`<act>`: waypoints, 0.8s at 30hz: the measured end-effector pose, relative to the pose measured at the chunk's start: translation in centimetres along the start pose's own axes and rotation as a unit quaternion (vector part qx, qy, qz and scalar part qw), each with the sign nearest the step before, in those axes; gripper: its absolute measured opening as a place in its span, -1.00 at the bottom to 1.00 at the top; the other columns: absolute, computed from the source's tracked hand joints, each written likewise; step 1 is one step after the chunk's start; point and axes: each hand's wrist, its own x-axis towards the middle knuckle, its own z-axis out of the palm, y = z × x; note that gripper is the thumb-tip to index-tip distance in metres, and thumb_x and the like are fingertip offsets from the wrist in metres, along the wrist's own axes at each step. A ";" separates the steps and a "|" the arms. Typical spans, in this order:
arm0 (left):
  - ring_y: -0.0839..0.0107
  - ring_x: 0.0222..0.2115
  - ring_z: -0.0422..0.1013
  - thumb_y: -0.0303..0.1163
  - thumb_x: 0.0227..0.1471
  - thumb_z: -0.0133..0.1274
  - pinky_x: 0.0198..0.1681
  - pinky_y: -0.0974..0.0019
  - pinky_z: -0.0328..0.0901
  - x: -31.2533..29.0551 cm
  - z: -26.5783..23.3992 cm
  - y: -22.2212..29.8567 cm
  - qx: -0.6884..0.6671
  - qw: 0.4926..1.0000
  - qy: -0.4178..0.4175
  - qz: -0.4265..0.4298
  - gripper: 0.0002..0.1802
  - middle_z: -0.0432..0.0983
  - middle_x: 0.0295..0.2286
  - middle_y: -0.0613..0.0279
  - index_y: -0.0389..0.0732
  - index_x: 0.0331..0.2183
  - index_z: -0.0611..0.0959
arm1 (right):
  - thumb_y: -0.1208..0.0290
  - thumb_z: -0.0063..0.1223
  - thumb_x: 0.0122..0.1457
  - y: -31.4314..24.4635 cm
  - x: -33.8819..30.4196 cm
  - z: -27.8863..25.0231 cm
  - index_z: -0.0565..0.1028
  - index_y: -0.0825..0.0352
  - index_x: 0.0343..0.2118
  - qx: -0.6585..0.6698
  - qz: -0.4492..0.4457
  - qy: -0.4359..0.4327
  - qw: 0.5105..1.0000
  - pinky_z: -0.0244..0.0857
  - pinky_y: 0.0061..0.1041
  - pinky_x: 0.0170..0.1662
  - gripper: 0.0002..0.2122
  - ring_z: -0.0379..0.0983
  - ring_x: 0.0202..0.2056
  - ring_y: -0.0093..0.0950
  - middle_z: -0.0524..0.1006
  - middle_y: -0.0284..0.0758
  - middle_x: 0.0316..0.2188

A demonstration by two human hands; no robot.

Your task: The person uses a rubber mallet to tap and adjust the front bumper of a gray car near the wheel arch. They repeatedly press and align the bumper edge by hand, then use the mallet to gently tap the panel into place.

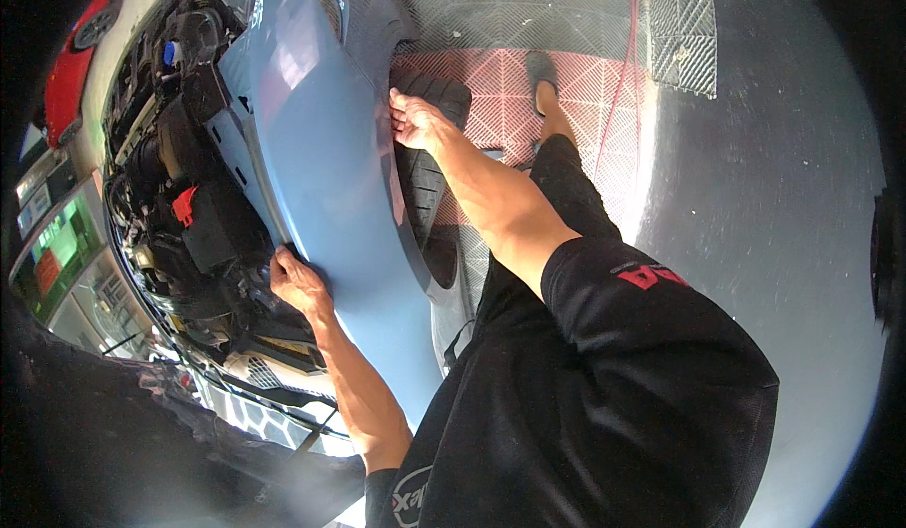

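Note:
A light blue car fender (330, 179) runs in front of me, between the exposed engine bay and the front wheel. At its inner edge, beside the engine bay, my left hand (300, 283) is closed on the panel, the thumb and fingers bent over the rim. My right hand (415, 122) reaches across to the wheel arch, its fingers curled at the arch lip just above the black tyre (439, 103). Part of that grip is hidden behind the edge.
The engine bay (217, 198) holds black covers, a red cap piece (185, 205) and a blue cap (171, 53). Red and grey grid floor tiles (500, 94) lie beside the wheel, with a thin red hose (618, 84) across them. A red car (71, 80) stands far left.

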 end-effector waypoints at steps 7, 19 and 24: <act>0.28 -0.45 0.36 -0.08 0.27 -0.03 -0.30 0.17 0.32 0.0 -0.6 0.1 0.009 0.999 -0.025 -0.030 -0.42 0.60 -0.45 0.05 -0.53 -0.18 0.66 | 0.14 0.04 0.41 0.0 0.8 -0.7 0.50 0.28 0.01 -0.012 0.022 -0.030 0.999 0.34 -0.34 0.19 -0.69 0.43 0.04 -0.41 0.53 -0.33 -0.01; 0.20 -0.45 0.41 -0.04 0.27 -0.02 -0.28 0.11 0.34 -0.2 -0.3 0.0 -0.002 1.000 0.003 -0.005 -0.39 0.63 -0.43 -0.08 -0.53 -0.19 0.67 | 0.06 0.00 0.41 -0.8 0.4 -0.2 0.47 0.33 0.06 -0.087 0.021 -0.021 0.996 0.38 -0.22 0.18 -0.59 0.45 0.04 -0.29 0.53 -0.20 0.04; 0.14 -0.31 0.52 -0.10 0.31 0.01 -0.14 0.13 0.40 -0.8 -0.4 0.4 0.018 0.993 0.097 0.066 -0.48 0.67 -0.25 -0.10 -0.46 -0.12 0.68 | 0.03 0.03 0.39 -1.5 0.6 0.0 0.31 0.39 0.26 -0.113 0.034 -0.019 0.993 0.24 -0.17 0.33 -0.43 0.32 0.22 -0.27 0.35 -0.13 0.25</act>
